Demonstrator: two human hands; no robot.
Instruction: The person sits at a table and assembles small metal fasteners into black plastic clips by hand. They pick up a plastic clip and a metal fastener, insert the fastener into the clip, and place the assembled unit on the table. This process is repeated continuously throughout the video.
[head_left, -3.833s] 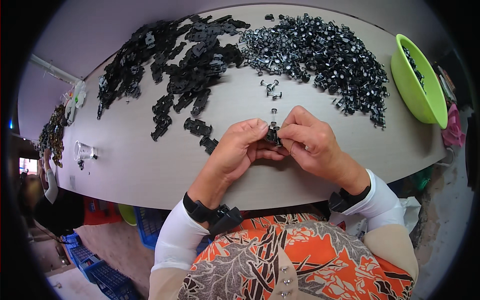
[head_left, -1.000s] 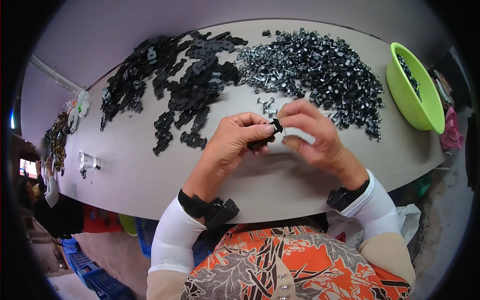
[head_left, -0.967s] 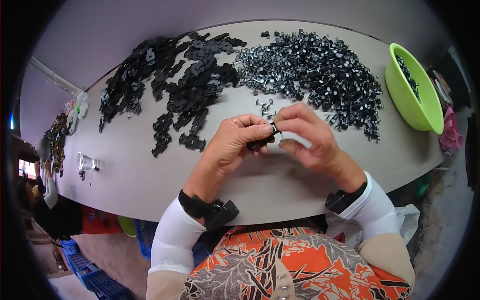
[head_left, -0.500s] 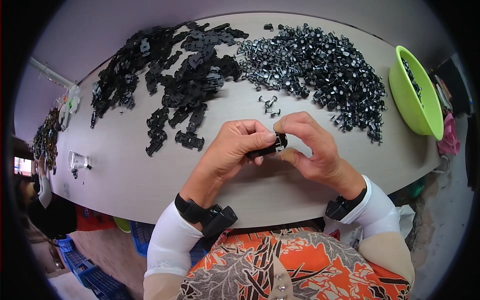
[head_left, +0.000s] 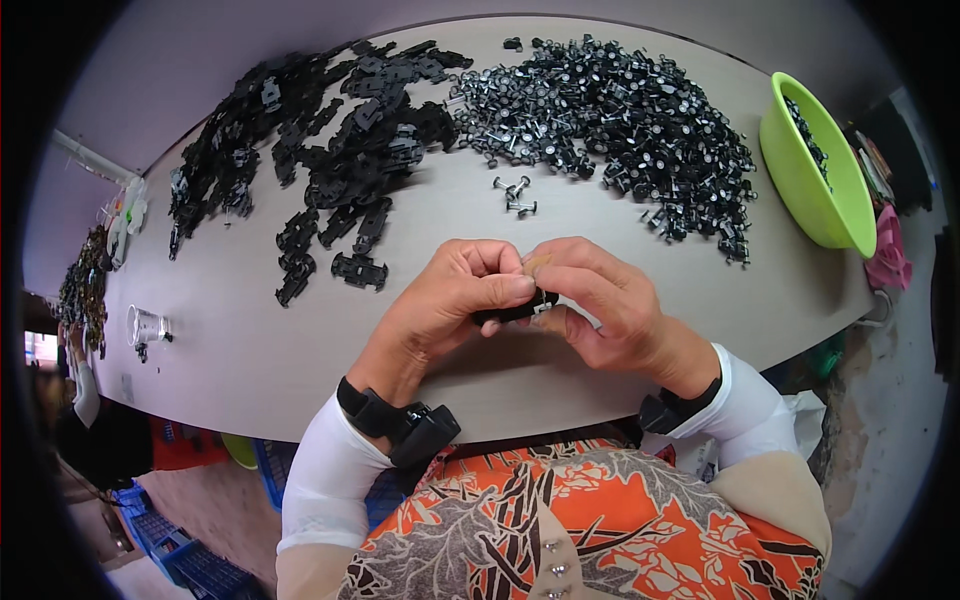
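Over the near middle of the table, my left hand (head_left: 450,295) grips a black plastic toy car chassis (head_left: 510,309) between thumb and fingers, which hide much of it. My right hand (head_left: 612,308) is closed in a pinch at the chassis's right end, where a small silvery wheel axle (head_left: 545,299) shows between its fingertips. Just beyond my hands lie a few loose wheel axles (head_left: 519,208) with dark wheels. A similar chassis (head_left: 359,271) rests on the table to the left, at the near end of a heap of black chassis (head_left: 365,165).
A large pile of wheel axles (head_left: 640,120) covers the far right of the table (head_left: 230,370). A green basin (head_left: 835,215) holding more parts stands at the right edge. A clear plastic cup (head_left: 146,325) lies at left. Another person's sleeve (head_left: 86,395) shows at far left.
The whole view has shifted slightly. My right fingertips have closed further around the chassis's end, covering more of it. My left hand keeps its hold.
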